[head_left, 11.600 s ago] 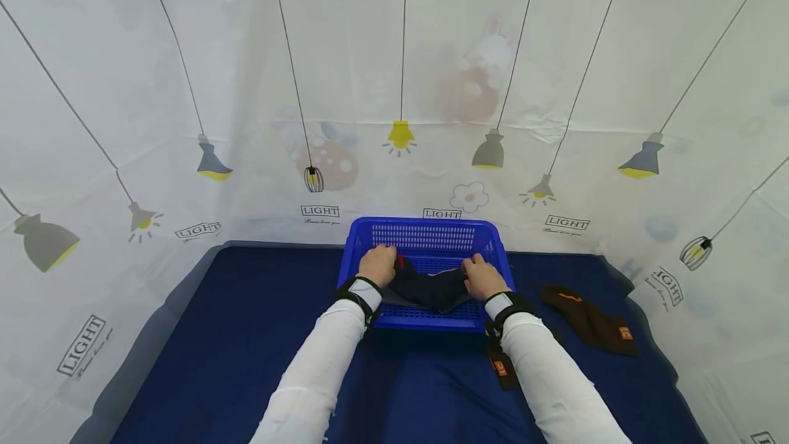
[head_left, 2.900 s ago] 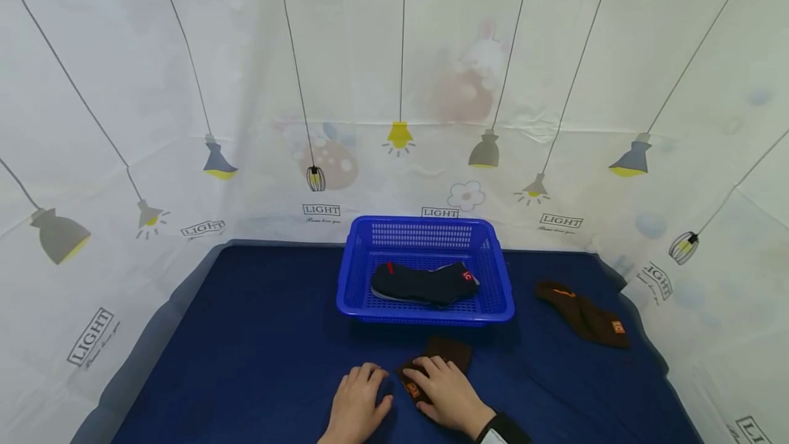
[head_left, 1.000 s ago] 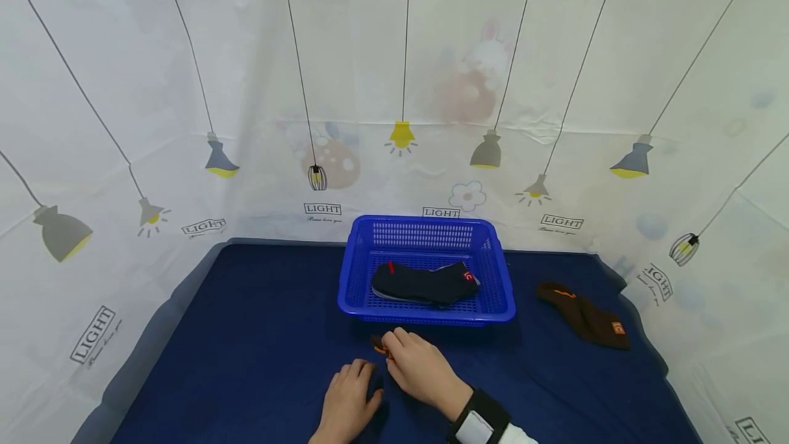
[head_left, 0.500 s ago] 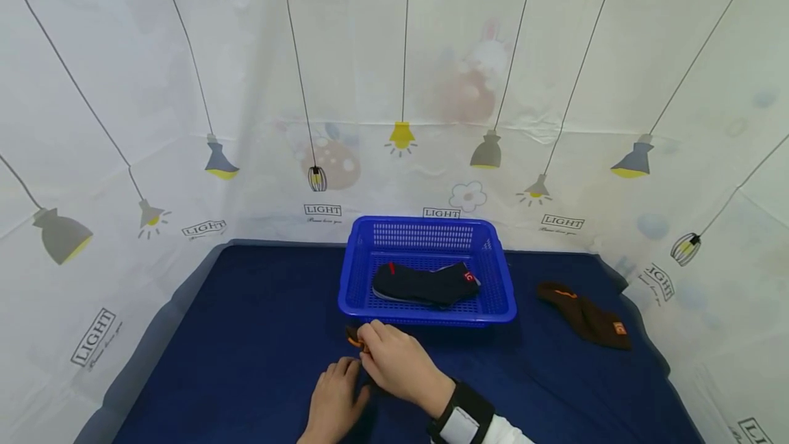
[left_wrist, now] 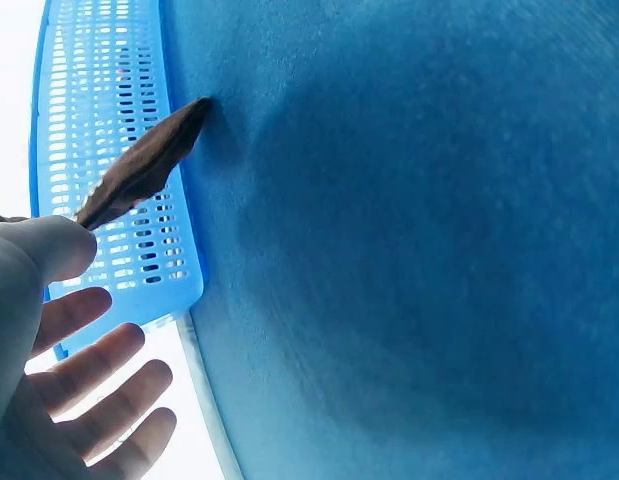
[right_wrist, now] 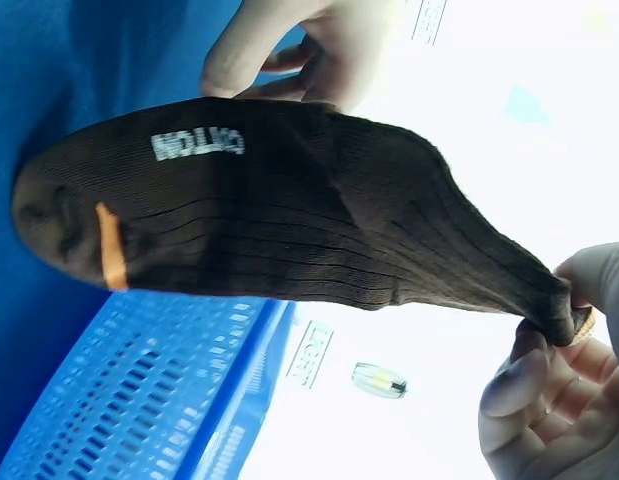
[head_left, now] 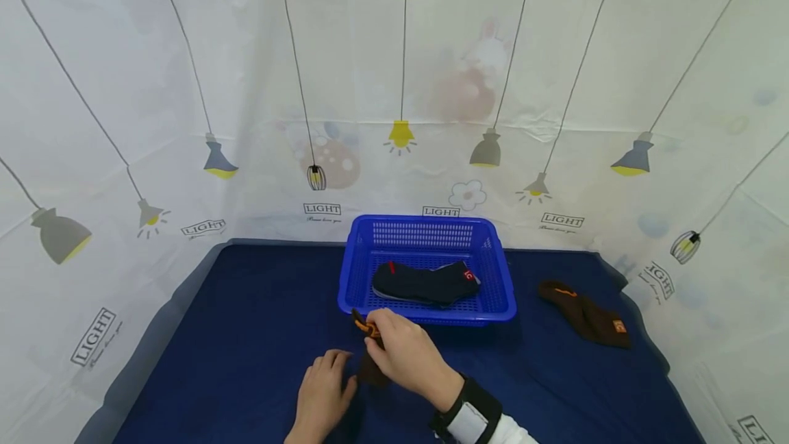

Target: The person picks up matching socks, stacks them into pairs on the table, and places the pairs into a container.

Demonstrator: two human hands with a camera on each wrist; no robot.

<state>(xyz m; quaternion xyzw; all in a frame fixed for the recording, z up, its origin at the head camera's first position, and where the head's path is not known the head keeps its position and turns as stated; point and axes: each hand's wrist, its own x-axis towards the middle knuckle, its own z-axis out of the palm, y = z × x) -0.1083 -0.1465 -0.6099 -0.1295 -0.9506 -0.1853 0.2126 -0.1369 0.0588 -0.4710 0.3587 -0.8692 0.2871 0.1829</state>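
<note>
My right hand (head_left: 409, 356) pinches a brown sock (right_wrist: 249, 210) by its cuff end, just in front of the basket in the head view. In the right wrist view the sock stretches out from the fingertips, with pale lettering on its foot and an orange mark by the toe. In the head view its lower part (head_left: 372, 370) hangs between the hands, partly hidden by the right one. My left hand (head_left: 323, 392) is beside it with fingers loosely spread. The left wrist view shows that hand's thumb (left_wrist: 64, 248) overlapping the sock's near end.
A blue plastic basket (head_left: 507, 286) stands at the back middle, with dark socks (head_left: 425, 285) with red marks lying in it. Another brown sock (head_left: 585, 317) with an orange tag lies to the right on the dark blue cloth (head_left: 259, 334). A printed white sheet (head_left: 259, 88) hangs behind.
Earlier both hands held dark socks in the basket; those now lie there. The brown sock, flat under my right hand before, is lifted by its cuff. The left hand has shifted left.
</note>
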